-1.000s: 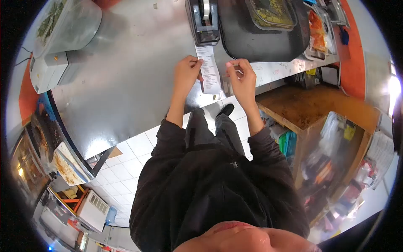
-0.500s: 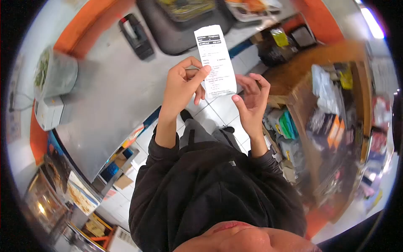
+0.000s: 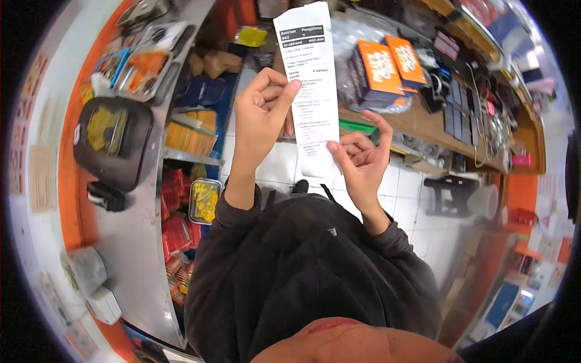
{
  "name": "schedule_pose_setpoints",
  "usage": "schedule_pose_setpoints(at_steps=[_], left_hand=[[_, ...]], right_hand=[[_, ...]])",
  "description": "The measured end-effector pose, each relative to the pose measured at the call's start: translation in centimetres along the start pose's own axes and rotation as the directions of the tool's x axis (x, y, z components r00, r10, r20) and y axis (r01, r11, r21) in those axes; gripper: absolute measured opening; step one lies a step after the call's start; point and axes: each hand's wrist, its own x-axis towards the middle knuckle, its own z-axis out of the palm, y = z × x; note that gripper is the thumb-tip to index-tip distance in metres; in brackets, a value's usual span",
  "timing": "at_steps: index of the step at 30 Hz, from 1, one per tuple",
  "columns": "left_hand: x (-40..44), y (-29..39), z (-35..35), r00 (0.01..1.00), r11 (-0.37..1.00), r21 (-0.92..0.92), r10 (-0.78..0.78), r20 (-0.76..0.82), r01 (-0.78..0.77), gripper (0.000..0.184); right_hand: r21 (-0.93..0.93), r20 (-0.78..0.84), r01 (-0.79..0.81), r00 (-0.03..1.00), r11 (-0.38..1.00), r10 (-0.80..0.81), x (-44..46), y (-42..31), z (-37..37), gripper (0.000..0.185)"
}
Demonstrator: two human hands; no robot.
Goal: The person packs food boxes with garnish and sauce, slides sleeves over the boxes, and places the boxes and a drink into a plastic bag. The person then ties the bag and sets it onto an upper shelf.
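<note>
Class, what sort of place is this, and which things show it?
Likely a takeaway food kitchen: a printed slip reading "GrabFood", what looks like yellow food, and a long metal counter.

Printed slip [image 3: 315, 112], at 12 o'clock: the upper black band carries "Antrian #63" and "Pengiriman", its last letter wrapped below; the lower band carries "GrabFood" and "#GF-899". Further down stands "6 item(s)"; the smaller lines are indistinct. Orange boxes [image 3: 380, 66], toward 1 o'clock: bold white lettering, not securely legible.
</note>
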Motion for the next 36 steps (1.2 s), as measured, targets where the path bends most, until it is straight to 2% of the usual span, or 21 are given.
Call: schedule_pose_setpoints(at_steps=[5,8,10,12,18,22,26,29,31,32,33,34,35,36], left_hand=[[4.2,-2.8,6.7,0.985,0.998,-0.001,-0.057,0.164,0.058,0.014],[6.9,-4.9,10.1,0.972,0.998,0.049,-0.048,0.231,0.038,0.012],[8.5,-6.2,12.1,0.967,0.998,-0.025,-0.055,0.248,0.063,0.014],[10.0,-7.0,12.6,0.955,0.996,0.01,-0.09,0.284,0.091,0.013],[16.4,-10.4,14.5,0.952,0.991,-0.051,-0.106,0.286,0.125,0.014],[20.2,-11.7,15.1,0.94,0.984,-0.037,-0.153,0.306,0.172,0.014],[22.6,-13.4,14.9,0.94,0.987,0.048,-0.162,0.301,0.155,0.013],[23.8,-14.1,14.7,0.934,0.979,0.106,-0.198,0.298,0.174,0.013],[24.6,-14.5,14.8,0.933,0.975,0.105,-0.216,0.288,0.194,0.013],[24.9,-14.7,14.8,0.928,0.972,0.105,-0.233,0.289,0.212,0.013],[25.3,-14.9,14.9,0.925,0.968,0.105,-0.249,0.288,0.228,0.012],[25.5,-15.1,15.0,0.928,0.968,0.103,-0.248,0.277,0.228,0.012],[25.7,-15.3,15.0,0.922,0.964,0.09,-0.267,0.282,0.251,0.012],[26.0,-15.6,15.1,0.915,0.959,0.078,-0.285,0.285,0.274,0.012]], right_hand=[[-0.019,-0.188,0.048,0.981,0.999,-0.05,1.1,-0.5,-5.5,0.067],[0.0,-0.28,0.077,0.957,0.997,-0.074,2.5,-0.5,-8.1,0.067],[-0.001,-0.302,0.067,0.951,0.998,-0.064,3.8,-0.4,-9.5,0.067],[-0.008,-0.327,0.067,0.943,0.998,-0.065,4.9,0.0,-10.0,0.067],[-0.042,-0.373,0.009,0.928,0.999,-0.024,11.0,0.9,-11.5,0.067],[-0.088,-0.387,-0.049,0.922,0.995,0.012,14.7,1.1,-12.1,0.066],[-0.098,-0.355,-0.014,0.934,0.995,-0.022,17.3,2.6,-14.5,0.063],[-0.167,-0.409,-0.031,0.912,0.985,-0.041,20.2,2.6,-17.2,0.054],[-0.389,-0.374,-0.006,0.915,0.921,-0.152,23.1,3.0,-20.1,0.046],[-0.438,-0.36,-0.016,0.919,0.899,-0.159,24.9,3.2,-21.6,0.044],[-0.591,-0.257,0.082,0.924,0.802,-0.284,27.2,4.5,-24.1,0.041],[-0.631,-0.222,0.071,0.938,0.773,-0.267,29.3,4.2,-25.2,0.041],[-0.777,-0.093,0.127,0.945,0.616,-0.312,31.6,4.6,-27.1,0.043],[-0.755,-0.037,0.148,0.963,0.638,-0.266,33.9,5.4,-28.7,0.045]])
